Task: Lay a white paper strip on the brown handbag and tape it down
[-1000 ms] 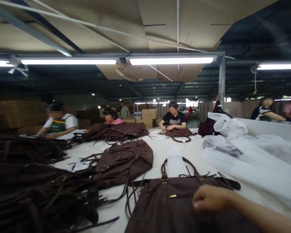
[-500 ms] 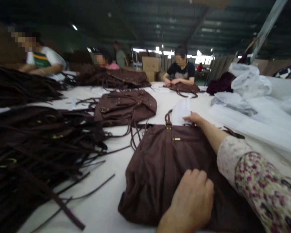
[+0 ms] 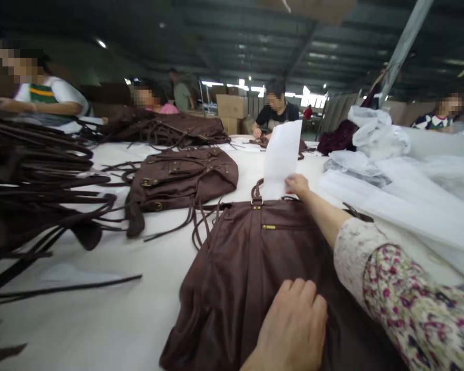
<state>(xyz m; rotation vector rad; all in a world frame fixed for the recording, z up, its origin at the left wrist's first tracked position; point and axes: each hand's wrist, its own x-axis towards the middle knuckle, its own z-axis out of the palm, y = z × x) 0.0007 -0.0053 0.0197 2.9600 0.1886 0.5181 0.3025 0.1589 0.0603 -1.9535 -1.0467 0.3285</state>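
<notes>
Your right hand (image 3: 298, 185) pinches the lower edge of a white paper sheet (image 3: 281, 157), fingers closed on it, and holds it upright above the mouth of the brown handbag (image 3: 255, 268). The sheet is thin, smooth and rectangular. Your left hand (image 3: 292, 327) lies flat on the lower panel of the handbag, fingers together and extended; it grips nothing and only presses on the material.

The handbag lies flat on the white table (image 3: 112, 319), directly in front of you, mouth pointing away. Its surface is soft, matte and lightly creased (leather or leather-like; the exact material cannot be told). A small brass-coloured plate (image 3: 268, 226) sits near the top edge, and a buckled strap handle (image 3: 256, 193) rises from it.

A second brown bag (image 3: 178, 178) lies well apart to the left, with loose straps trailing. A heap of dark straps (image 3: 34, 175) covers the left of the table. Clear plastic bags (image 3: 402, 185) are piled at the right.

Compared with half a second ago, the sheet stands much higher out of the handbag; your left hand remains in nearly the same place.
</notes>
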